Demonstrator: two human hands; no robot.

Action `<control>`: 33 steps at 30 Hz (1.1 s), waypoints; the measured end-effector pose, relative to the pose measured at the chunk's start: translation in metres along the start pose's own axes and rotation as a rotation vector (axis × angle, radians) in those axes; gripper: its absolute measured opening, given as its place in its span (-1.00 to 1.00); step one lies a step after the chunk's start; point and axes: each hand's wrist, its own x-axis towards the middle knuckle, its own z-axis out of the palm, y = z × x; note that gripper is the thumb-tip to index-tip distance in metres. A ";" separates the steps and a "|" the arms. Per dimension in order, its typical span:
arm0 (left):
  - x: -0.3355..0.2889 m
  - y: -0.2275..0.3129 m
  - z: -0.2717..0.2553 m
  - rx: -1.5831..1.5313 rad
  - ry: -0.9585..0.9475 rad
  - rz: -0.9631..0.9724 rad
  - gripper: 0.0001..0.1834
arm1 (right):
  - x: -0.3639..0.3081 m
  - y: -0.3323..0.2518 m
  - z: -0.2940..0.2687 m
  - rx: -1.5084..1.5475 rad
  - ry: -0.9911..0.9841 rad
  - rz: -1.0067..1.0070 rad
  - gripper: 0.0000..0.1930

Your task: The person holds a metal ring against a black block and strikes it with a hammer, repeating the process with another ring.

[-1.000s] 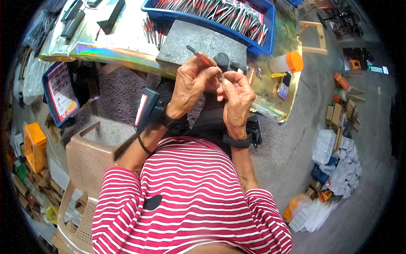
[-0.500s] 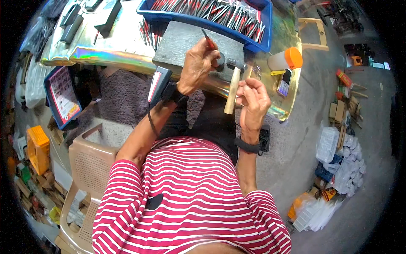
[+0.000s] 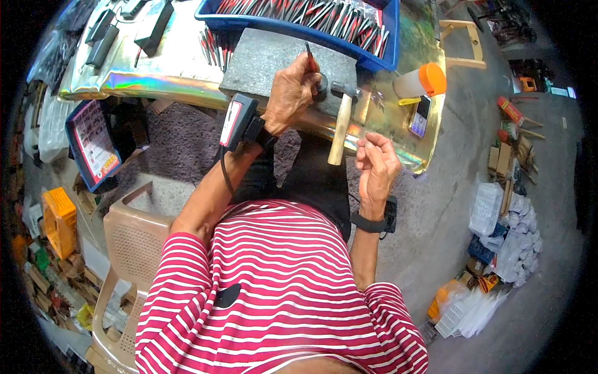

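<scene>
Near the top centre of the frame, the left hand [image 3: 291, 90] is closed around a rod [image 3: 311, 60], red where it leaves the fingers and dark at its tip, which points up the frame. The rod is in front of the grey block [image 3: 255, 62] on the table [image 3: 168, 81]. Beside the fingers sits a dark, round piece [image 3: 322, 85], perhaps a knob or stub; the hand covers too much of it to be sure.

Right of centre, the right hand [image 3: 379, 163] is half open, its fingers loosely bent and nothing visible in its grasp. Just to its left is the hammer [image 3: 339, 128], its dark head up by the block's right corner and its pale wooden handle slanting down past the table edge. A black band [image 3: 372, 223] circles the right wrist, and a boxy device [image 3: 240, 121] is strapped at the left one.

Across the top of the frame, a blue bin [image 3: 393, 37] holds many red, black and silvery rods [image 3: 311, 9]. More loose rods [image 3: 215, 48] lie left of the block. At upper right stand an orange-lidded jar [image 3: 411, 86] and, just below it, a phone [image 3: 420, 117].
</scene>
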 end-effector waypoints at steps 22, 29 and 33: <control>0.001 -0.002 0.000 -0.112 0.036 -0.045 -0.95 | 0.009 0.020 -0.001 -0.108 0.032 0.040 -0.84; 0.001 0.000 -0.001 -0.110 0.025 -0.040 -0.95 | 0.013 0.030 -0.003 -0.179 0.034 0.054 -0.85; 0.001 0.001 -0.002 -0.094 0.001 -0.061 -0.94 | 0.013 0.033 -0.003 -0.201 0.021 0.059 -0.86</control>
